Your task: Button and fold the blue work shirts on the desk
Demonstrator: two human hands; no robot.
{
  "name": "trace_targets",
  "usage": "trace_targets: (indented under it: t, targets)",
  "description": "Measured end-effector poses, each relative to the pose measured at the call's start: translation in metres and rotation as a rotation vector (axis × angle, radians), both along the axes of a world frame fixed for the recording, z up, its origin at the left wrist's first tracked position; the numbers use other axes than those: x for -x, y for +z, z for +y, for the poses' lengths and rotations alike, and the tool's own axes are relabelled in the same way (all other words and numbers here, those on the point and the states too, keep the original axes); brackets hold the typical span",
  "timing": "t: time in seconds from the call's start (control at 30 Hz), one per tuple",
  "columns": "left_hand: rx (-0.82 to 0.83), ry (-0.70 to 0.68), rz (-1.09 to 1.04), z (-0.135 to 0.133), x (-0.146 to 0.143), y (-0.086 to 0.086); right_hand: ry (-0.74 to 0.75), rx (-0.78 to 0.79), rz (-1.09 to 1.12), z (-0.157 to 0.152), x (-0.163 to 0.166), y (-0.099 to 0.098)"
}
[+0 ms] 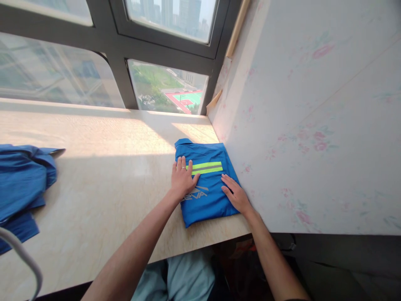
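Observation:
A folded blue garment (209,205) lies flat on the marble-patterned sill, close against the wall. Across its upper part runs a yellow-green reflective strip (208,167), with grey lettering below, partly covered. My left hand (183,177) rests on the garment's left side with fingers spread, a ring on one finger, covering the strip's left end. On the right side of the cloth my right hand (234,194) lies with fingers stretched out, just below the strip's right end. Neither hand grips the fabric.
Another blue garment (25,179) lies loosely crumpled at the far left. A grey curved tube (26,257) rises at the lower left. Dark window frames (115,54) stand behind the sill (109,184). A flower-patterned wall (313,138) bounds the right side.

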State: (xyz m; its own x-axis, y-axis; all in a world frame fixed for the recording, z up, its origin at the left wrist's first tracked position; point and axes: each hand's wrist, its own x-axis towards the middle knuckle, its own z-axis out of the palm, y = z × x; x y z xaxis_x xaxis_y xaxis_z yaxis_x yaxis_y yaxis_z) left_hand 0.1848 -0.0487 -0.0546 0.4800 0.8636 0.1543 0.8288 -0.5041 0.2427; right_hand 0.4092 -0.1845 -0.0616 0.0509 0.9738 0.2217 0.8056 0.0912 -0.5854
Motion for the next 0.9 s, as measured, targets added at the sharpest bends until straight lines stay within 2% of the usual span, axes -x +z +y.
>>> trace_targets:
  t: [0.23, 0.4, 0.57, 0.7, 0.8, 0.9]
  targets:
    - [0.028, -0.04, -0.113, 0.011, 0.002, -0.007, 0.02, -0.002, -0.071, 0.001, -0.002, -0.005]
    - [0.106, -0.129, -0.238, 0.019, 0.027, -0.008, 0.032, -0.015, -0.085, 0.002, -0.006, -0.011]
    - [0.152, -0.145, -0.403, 0.015, 0.087, -0.011, 0.053, -0.014, -0.135, 0.006, -0.013, -0.018]
    - [0.159, -0.164, -0.387, 0.001, 0.143, -0.015, -0.016, -0.061, -0.212, 0.012, -0.001, -0.011]
    - [0.177, -0.159, -0.403, -0.006, 0.184, -0.015, -0.021, -0.14, -0.215, 0.019, 0.034, 0.006]
    - [0.166, -0.025, -0.428, -0.006, 0.229, -0.007, 0.09, -0.215, -0.137, 0.026, 0.09, 0.024]
